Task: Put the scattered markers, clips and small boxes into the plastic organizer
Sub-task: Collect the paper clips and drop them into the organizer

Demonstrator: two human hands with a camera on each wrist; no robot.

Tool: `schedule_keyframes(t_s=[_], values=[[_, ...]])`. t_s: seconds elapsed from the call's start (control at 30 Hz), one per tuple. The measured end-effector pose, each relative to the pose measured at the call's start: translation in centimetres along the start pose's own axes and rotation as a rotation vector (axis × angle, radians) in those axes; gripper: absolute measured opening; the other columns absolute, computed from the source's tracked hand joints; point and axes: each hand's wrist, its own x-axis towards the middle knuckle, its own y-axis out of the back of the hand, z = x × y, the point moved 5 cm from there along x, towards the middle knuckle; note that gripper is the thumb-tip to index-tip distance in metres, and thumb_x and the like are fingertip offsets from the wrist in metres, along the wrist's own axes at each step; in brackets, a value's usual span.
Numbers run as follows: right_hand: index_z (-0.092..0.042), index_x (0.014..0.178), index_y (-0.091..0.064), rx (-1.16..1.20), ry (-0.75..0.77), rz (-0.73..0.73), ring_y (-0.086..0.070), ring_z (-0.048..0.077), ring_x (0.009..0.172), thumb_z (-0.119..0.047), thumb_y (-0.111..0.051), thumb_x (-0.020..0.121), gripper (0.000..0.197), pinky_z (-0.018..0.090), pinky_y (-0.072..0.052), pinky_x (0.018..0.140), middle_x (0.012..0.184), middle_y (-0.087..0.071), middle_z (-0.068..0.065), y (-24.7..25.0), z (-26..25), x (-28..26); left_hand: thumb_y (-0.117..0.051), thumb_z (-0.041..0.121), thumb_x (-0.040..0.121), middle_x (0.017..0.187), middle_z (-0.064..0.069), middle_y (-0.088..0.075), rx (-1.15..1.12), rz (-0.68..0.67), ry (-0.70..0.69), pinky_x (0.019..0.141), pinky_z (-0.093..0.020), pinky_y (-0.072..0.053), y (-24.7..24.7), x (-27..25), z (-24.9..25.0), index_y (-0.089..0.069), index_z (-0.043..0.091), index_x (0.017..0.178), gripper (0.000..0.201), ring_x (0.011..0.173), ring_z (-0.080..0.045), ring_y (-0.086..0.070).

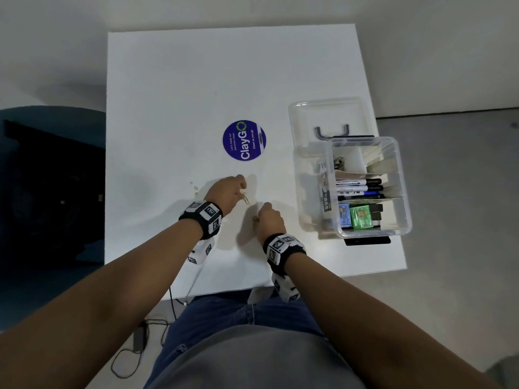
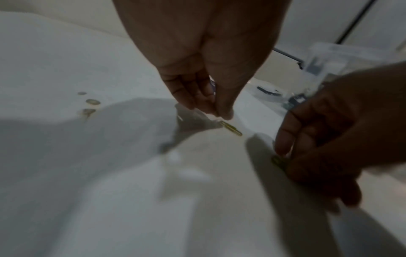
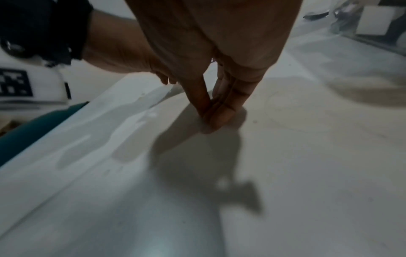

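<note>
On the white table (image 1: 174, 113), my left hand (image 1: 243, 193) pinches a gold paper clip (image 1: 246, 201). In the left wrist view the clip (image 2: 231, 128) sticks out below the left fingertips (image 2: 222, 113), just above the surface. My right hand (image 1: 260, 214) is close beside it, with fingertips pressed together on a second clip (image 2: 278, 161) that lies on the table. In the right wrist view the pinched fingers (image 3: 211, 120) hide that clip. The clear plastic organizer (image 1: 404, 192) stands to the right and holds markers (image 1: 359, 188) and a green (image 1: 361, 217) and a blue small box (image 1: 344, 216).
The organizer's clear lid (image 1: 325, 113) lies open behind it. A round purple sticker (image 1: 244, 140) is at the table's middle. Small stains (image 1: 195, 188) mark the table left of my left hand. A dark chair (image 1: 50, 178) stands off the left edge.
</note>
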Motion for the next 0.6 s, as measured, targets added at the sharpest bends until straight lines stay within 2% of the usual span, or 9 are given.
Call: schedule_keyframes(t_s=[0.13,0.23,0.3,0.37,0.5,0.6], values=[[0.001,0.117,-0.053,-0.057,-0.002,-0.004,-0.06,0.036,0.106,-0.007,-0.034,0.097,0.029,0.032,-0.038,0.076,0.119,-0.06,0.019,-0.1,-0.2,0.5,-0.061,0.019,0.09,0.099,-0.009,-0.066,0.201,-0.085,-0.124,0.078,-0.037,-0.048,-1.1,-0.1,0.7,-0.058,0.013,0.105,0.016,0.09,-0.029,-0.062],[0.002,0.125,-0.049,-0.151,0.021,-0.011,-0.055,0.036,0.111,-0.005,-0.037,0.097,0.031,0.037,-0.043,0.082,0.126,-0.05,0.019,0.2,-0.5,0.7,-0.06,0.016,0.091,0.1,-0.011,-0.059,0.278,-0.067,-0.132,0.078,-0.038,-0.046,-1.4,-0.3,0.9,-0.059,0.01,0.099,0.009,0.092,-0.03,-0.056],[0.004,0.124,-0.049,-0.188,0.048,-0.028,-0.053,0.038,0.111,-0.005,-0.041,0.095,0.031,0.039,-0.044,0.083,0.126,-0.047,0.02,0.3,-0.6,0.9,-0.059,0.012,0.091,0.103,-0.013,-0.055,0.297,-0.041,-0.119,0.081,-0.041,-0.047,-1.5,-0.5,1.0,-0.058,0.007,0.099,0.009,0.096,-0.031,-0.053],[0.005,0.12,-0.051,-0.241,0.1,-0.037,-0.054,0.039,0.108,-0.005,-0.044,0.094,0.029,0.039,-0.045,0.08,0.123,-0.047,0.021,0.3,-0.6,0.9,-0.057,0.011,0.092,0.105,-0.014,-0.056,0.284,-0.033,-0.092,0.084,-0.043,-0.048,-1.8,-0.8,0.9,-0.056,0.005,0.101,0.011,0.098,-0.032,-0.053],[-0.001,0.121,-0.051,-0.338,0.249,-0.035,-0.058,0.035,0.104,-0.004,-0.046,0.093,0.028,0.036,-0.046,0.078,0.119,-0.055,0.018,0.3,-0.7,0.4,-0.055,0.013,0.093,0.102,-0.013,-0.057,0.204,-0.02,-0.048,0.08,-0.042,-0.047,-2.3,-2.0,0.9,-0.055,0.006,0.099,0.009,0.096,-0.031,-0.054],[-0.002,0.114,-0.055,-0.261,0.23,-0.058,-0.061,0.036,0.101,-0.007,-0.041,0.093,0.026,0.033,-0.043,0.074,0.113,-0.061,0.018,1.3,-0.3,0.1,-0.053,0.015,0.094,0.094,-0.009,-0.058,0.069,0.019,0.016,0.072,-0.039,-0.045,-2.3,-3.2,0.9,-0.052,0.009,0.093,0.006,0.088,-0.029,-0.056]])
